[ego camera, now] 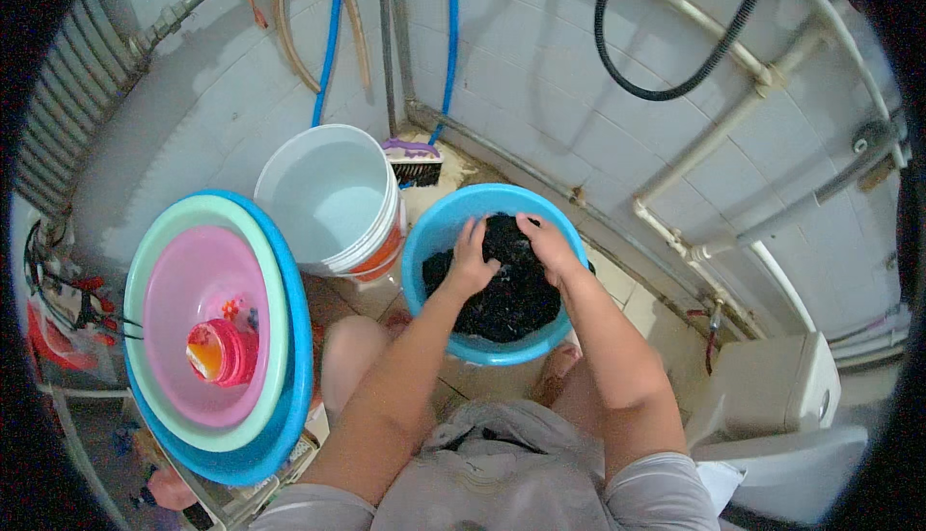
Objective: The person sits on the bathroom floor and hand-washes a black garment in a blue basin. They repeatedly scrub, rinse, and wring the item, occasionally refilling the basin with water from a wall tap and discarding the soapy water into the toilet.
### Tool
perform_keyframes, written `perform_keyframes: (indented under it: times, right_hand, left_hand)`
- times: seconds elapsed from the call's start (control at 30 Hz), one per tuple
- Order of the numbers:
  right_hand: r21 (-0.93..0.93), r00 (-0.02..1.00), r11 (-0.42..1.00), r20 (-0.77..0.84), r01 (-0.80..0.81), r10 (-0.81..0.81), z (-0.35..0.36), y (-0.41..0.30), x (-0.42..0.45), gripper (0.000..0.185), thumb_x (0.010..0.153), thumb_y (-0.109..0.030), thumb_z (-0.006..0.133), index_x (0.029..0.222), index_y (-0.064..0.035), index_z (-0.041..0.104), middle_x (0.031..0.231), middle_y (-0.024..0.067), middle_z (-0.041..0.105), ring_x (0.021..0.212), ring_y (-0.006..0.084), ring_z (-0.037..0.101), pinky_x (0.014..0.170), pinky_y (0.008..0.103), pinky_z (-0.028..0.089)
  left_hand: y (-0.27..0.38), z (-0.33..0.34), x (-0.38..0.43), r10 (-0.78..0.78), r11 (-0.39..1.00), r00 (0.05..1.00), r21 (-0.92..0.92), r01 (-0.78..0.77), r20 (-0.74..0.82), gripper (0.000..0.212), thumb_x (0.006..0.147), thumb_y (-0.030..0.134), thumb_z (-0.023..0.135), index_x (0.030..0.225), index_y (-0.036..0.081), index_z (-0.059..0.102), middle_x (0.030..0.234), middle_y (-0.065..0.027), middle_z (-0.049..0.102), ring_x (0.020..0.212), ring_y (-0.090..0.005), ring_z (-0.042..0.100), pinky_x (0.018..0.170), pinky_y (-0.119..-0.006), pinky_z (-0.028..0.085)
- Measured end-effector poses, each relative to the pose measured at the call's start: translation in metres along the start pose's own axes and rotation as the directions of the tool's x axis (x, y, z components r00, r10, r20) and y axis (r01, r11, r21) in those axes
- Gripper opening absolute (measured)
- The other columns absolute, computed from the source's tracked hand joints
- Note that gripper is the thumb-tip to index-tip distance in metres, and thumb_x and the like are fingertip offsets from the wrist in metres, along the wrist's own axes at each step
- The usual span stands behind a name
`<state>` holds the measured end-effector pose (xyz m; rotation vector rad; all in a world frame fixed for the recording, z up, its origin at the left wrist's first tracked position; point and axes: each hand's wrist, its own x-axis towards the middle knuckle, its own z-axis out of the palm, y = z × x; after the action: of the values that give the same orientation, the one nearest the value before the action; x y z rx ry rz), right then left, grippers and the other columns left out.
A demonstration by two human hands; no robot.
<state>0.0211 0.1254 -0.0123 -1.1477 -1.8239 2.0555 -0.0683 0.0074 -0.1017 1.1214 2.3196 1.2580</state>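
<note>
A heap of wet-looking black cloth (pixel 506 307) lies in a light-blue plastic basin (pixel 427 223) on the floor between my feet. My left hand (pixel 474 265) grips a raised bunch of this cloth from its left side, fingers curled over it. On the opposite side of the same bunch, my right hand (pixel 548 247) holds on with thumb and fingers. Both hands are inside the basin's rim, close together. What the fingertips do under the folds is hidden.
A white bucket (pixel 325 191) of clear water stands left of the basin, near a floor brush (pixel 414 162). Nested basins (pixel 206 270) at left hold a pink jar (pixel 231 354). A toilet (pixel 767 386) stands at right; pipes (pixel 694 122) and a black hose (pixel 655 95) line the wall.
</note>
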Motion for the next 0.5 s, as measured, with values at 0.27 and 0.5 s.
perform_keyframes:
  times: [0.27,0.5]
  right_hand:
    - [0.310,0.942,0.942,0.258,0.129,-0.214,-0.031,-0.025,-0.071,0.066,0.081,-0.006,0.060,0.137,-0.0147,0.026,0.121,0.0093,0.048,0.103,0.0193,0.053,0.082,0.0311,0.046]
    - [0.034,0.991,0.991,0.004,0.130,-0.130,-0.037,-0.025,-0.092,0.045,0.079,-0.004,0.053,0.123,-0.0139,0.047,0.097,0.0036,0.055,0.078,0.0122,0.052,0.063,0.0257,0.045]
  left_hand:
    - [0.063,-0.064,0.011,-0.026,0.941,0.994,-0.332,0.061,0.110,0.043,0.079,0.009,0.042,0.121,0.003,0.047,0.113,-0.0206,0.055,0.106,-0.0307,0.051,0.092,-0.034,0.038]
    - [0.075,-0.077,0.017,0.342,0.921,0.939,-0.213,-0.326,0.043,0.042,0.082,0.008,0.040,0.123,0.001,0.046,0.116,-0.0205,0.049,0.114,-0.0325,0.043,0.099,-0.034,0.031]
